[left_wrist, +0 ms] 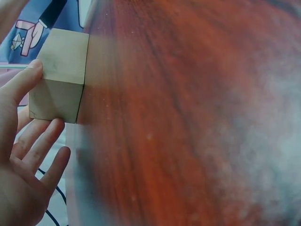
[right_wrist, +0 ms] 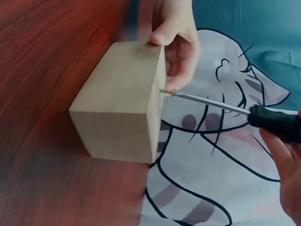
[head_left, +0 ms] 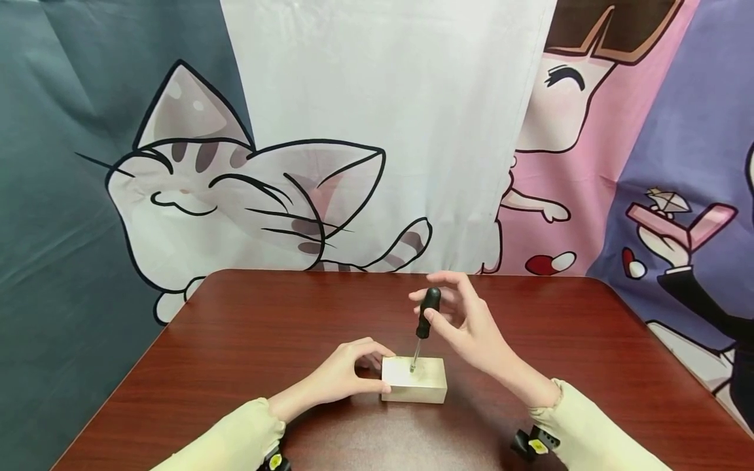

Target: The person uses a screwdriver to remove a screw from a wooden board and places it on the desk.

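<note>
A pale wooden block lies on the table. My left hand holds its left end, thumb on the near side and fingers at the far side; the left wrist view shows the thumb and fingertips against the block. A small screw sticks out of the block's top face. The tip of a black-handled screwdriver meets the screw head, its shaft slightly tilted. My right hand is at the handle, thumb against it and fingers around its far side. In the right wrist view the screwdriver handle partly hides the fingers.
The reddish-brown wooden table stretches around the block. Behind it hangs a cloth backdrop printed with a cat and cartoon figures. Both wrists carry small black devices, such as the right wrist device.
</note>
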A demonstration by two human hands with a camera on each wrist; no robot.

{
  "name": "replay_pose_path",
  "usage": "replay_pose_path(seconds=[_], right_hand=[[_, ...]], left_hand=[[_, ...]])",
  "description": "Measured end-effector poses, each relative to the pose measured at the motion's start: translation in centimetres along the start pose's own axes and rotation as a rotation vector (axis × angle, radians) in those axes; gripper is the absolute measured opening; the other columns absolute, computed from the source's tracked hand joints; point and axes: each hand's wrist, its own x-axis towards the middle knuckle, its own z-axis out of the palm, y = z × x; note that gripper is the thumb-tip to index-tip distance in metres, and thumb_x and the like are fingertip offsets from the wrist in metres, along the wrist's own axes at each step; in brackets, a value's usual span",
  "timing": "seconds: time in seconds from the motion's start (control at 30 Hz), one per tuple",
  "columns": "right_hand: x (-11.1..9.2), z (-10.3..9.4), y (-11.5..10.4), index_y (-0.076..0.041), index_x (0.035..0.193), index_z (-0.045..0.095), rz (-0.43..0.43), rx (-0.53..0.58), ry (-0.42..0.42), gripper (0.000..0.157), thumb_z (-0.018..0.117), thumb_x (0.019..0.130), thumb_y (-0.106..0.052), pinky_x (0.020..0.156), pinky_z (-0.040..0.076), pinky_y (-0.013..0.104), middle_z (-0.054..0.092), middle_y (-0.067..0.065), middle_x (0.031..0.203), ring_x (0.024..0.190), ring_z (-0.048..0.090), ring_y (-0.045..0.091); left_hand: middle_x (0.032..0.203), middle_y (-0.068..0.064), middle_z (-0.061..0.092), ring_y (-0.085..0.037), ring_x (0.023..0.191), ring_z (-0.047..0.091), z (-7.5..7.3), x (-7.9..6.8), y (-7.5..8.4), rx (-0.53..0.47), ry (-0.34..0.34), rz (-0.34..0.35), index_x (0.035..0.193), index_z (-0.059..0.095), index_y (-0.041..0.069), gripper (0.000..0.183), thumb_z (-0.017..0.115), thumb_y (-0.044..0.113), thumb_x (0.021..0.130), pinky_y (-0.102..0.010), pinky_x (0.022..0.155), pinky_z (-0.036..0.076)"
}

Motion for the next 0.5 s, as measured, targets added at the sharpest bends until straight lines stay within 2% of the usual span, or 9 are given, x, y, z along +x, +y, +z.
replay_pose_path(seconds=[0.1, 0.17, 0.27, 0.5], right_hand=[[-0.25, 0.5, 0.13, -0.006, 0.124, 0.048, -0.008, -0.053, 0.088, 0.044, 0.072, 0.087, 0.0, 0.071, 0.06, 0.026, 0.073, 0.011, 0.11, 0.083, 0.073, 0.006], [-0.4, 0.82, 0.1, -0.005, 0.12, 0.051, -0.014, -0.134, 0.162, 0.046, 0.078, 0.083, -0.002, 0.064, 0.059, 0.022, 0.072, 0.009, 0.102, 0.074, 0.071, 0.004], [-0.39, 0.91, -0.22, -0.006, 0.115, 0.054, 0.012, -0.217, 0.227, 0.047, 0.083, 0.078, -0.008, 0.056, 0.055, 0.02, 0.069, 0.003, 0.091, 0.064, 0.067, 0.004], [-0.38, 0.39, -0.85, -0.009, 0.11, 0.056, 0.049, -0.174, 0.221, 0.042, 0.083, 0.078, -0.007, 0.054, 0.052, 0.021, 0.069, 0.003, 0.085, 0.059, 0.065, 0.005]], left_hand=[[0.106, 0.007, 0.068, -0.007, 0.094, 0.066, 0.08, 0.04, -0.05, 0.0, -0.001, -0.001, 0.118, 0.066, 0.023, 0.044, 0.084, 0.035, 0.079, -0.028, 0.085, 0.057], [0.106, 0.007, 0.068, -0.007, 0.094, 0.066, 0.13, 0.07, -0.07, -0.001, -0.001, 0.002, 0.117, 0.066, 0.023, 0.044, 0.083, 0.035, 0.079, -0.028, 0.085, 0.057], [0.106, 0.007, 0.068, -0.006, 0.093, 0.066, 0.15, 0.11, -0.08, -0.003, 0.001, 0.008, 0.117, 0.066, 0.023, 0.043, 0.083, 0.035, 0.079, -0.028, 0.085, 0.057], [0.104, 0.008, 0.068, -0.006, 0.093, 0.066, 0.01, 0.04, -0.16, -0.008, 0.005, -0.001, 0.117, 0.067, 0.026, 0.043, 0.083, 0.036, 0.079, -0.027, 0.083, 0.057]])
